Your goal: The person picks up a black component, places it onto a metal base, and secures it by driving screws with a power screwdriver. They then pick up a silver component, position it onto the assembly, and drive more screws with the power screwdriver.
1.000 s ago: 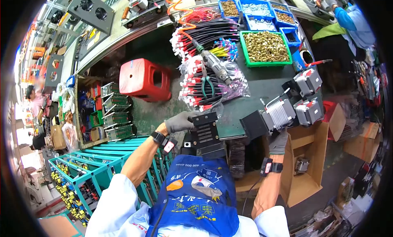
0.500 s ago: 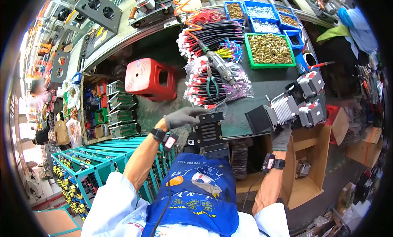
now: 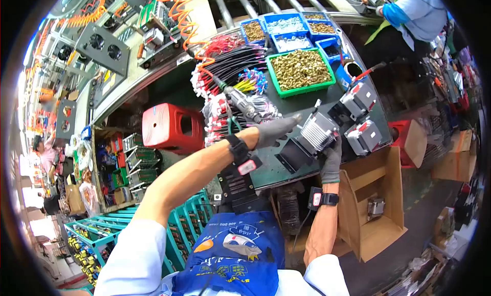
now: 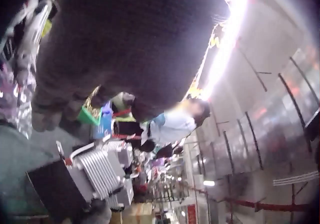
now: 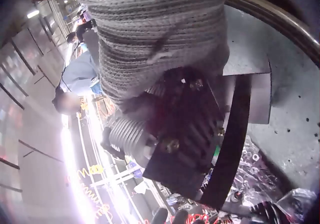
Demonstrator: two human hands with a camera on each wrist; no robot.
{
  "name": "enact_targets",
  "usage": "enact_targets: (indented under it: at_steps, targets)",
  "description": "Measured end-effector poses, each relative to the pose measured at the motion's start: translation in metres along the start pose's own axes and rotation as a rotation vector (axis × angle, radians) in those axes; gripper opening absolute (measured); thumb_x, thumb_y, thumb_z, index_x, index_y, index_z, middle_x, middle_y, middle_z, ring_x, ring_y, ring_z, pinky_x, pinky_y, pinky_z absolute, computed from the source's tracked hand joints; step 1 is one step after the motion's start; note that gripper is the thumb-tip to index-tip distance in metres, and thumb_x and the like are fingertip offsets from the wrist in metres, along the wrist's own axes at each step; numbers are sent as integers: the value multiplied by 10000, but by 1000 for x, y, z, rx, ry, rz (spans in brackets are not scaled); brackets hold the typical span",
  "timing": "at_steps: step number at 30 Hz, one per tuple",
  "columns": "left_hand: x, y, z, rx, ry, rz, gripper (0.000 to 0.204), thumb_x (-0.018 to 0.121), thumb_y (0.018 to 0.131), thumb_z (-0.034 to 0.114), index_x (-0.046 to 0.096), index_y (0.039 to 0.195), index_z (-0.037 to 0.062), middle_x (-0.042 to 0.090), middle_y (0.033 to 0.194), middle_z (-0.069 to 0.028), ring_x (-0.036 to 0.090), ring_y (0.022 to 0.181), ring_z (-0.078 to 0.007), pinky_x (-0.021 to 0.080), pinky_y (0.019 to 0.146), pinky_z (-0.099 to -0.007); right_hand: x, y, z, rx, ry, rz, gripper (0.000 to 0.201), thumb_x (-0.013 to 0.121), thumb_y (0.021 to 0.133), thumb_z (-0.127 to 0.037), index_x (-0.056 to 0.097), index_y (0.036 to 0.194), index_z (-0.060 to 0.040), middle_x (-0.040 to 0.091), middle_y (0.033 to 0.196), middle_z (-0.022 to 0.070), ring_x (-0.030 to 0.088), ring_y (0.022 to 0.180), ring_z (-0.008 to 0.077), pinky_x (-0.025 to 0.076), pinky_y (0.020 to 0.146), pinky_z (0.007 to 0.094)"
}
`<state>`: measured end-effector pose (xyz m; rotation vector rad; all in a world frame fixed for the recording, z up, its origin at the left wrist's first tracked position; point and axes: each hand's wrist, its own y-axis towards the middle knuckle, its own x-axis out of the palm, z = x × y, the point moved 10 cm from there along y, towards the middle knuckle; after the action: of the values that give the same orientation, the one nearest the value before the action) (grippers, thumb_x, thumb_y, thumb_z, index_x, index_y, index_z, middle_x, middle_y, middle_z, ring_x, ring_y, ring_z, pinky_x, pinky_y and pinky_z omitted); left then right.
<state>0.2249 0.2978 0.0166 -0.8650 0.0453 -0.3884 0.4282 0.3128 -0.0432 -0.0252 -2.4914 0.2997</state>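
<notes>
My left hand (image 3: 276, 131), in a grey glove, reaches across the bench with its fingers stretched towards a finned metal unit (image 3: 318, 133). In the left wrist view a gap shows between that dark glove and the silver fins (image 4: 100, 171). A black plate (image 3: 294, 155) extends from the unit's near left side. My gloved right hand (image 3: 331, 160) grips the unit at its near right side, with the fingertips partly hidden. Close up in the right wrist view is a black slotted plate (image 5: 185, 144) below the glove. Another black slotted bracket (image 3: 236, 189) sits at the bench edge near my lap, under my left forearm.
Two similar finned units (image 3: 363, 137) stand to the right. Behind are a green bin (image 3: 279, 89) of brass parts, blue bins, bundled cables and a pneumatic driver (image 3: 240, 102). A red stool (image 3: 171, 127) stands left, and an open cardboard box (image 3: 368, 239) at lower right.
My left hand has left the black slotted bracket by my lap and moved right and forward to the finned unit. My right hand stays at the unit; the head view has shifted.
</notes>
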Motion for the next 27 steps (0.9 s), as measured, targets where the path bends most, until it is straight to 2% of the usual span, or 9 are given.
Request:
enact_targets:
  at_steps: [2,5,6,9,13,17,20,24,27]
  targets:
    - [34,-10,31,135,-17,-170,771,393,968,653,310,1525,125,313,1561,-120,262,1433,-248,263,1148,-465,-5,2,0,-12,-89,13,757,520,705,127,435,1422,-99,530,1314,56,546,1174,203,478,997,326]
    - [57,-15,66,342,-59,-181,612,384,1024,542,398,1488,144,445,1469,-56,373,1352,-185,290,1124,-374,-10,-5,-5,-91,-199,50,686,587,795,104,414,1434,-75,524,1332,70,533,1190,192,460,1010,329]
    - [60,-15,52,118,-93,-138,627,380,1029,528,417,1465,79,481,1438,-70,405,1330,-180,296,1120,-344,-11,-11,-10,-110,-306,75,626,652,834,28,419,1410,-47,531,1324,71,527,1197,189,455,1015,335]
    - [54,16,39,261,214,62,753,466,995,551,394,1428,-60,478,1435,-135,442,1315,-204,335,1105,-330,18,-28,-37,-181,-377,40,678,745,795,-60,419,1388,-22,542,1303,86,537,1180,187,447,1021,341]
    - [55,-3,50,385,137,163,654,501,1010,451,377,1470,2,493,1416,-118,456,1295,-181,356,1083,-307,24,-26,-49,-237,-326,46,679,742,759,-23,418,1356,-24,573,1231,97,558,1143,177,464,986,338]
    - [46,-1,67,621,53,144,653,439,1031,463,352,1474,-8,544,1342,-146,501,1243,-204,382,1061,-307,38,-18,-85,-475,-633,44,638,708,760,24,425,1328,-31,609,1175,136,596,1109,200,491,938,330]
    - [29,29,40,630,152,199,637,356,1040,487,366,1465,12,542,1338,-152,505,1248,-237,377,1071,-343,36,-12,-63,-271,-587,-12,691,736,753,-24,409,1362,-36,640,1134,145,624,1085,242,500,927,339]
    - [24,22,12,340,423,141,645,284,1047,517,388,1453,26,521,1358,-155,466,1279,-236,350,1091,-349,32,-27,-20,-463,-909,-96,765,796,707,-134,463,1390,-53,603,1255,151,588,1187,273,456,1017,368]
    - [17,12,12,426,424,210,586,344,1041,486,486,1366,20,591,1221,-145,525,1166,-237,390,1034,-357,46,-36,-20,-257,-1115,-112,838,764,711,-87,371,1451,-58,533,1349,178,530,1257,329,417,1068,376]
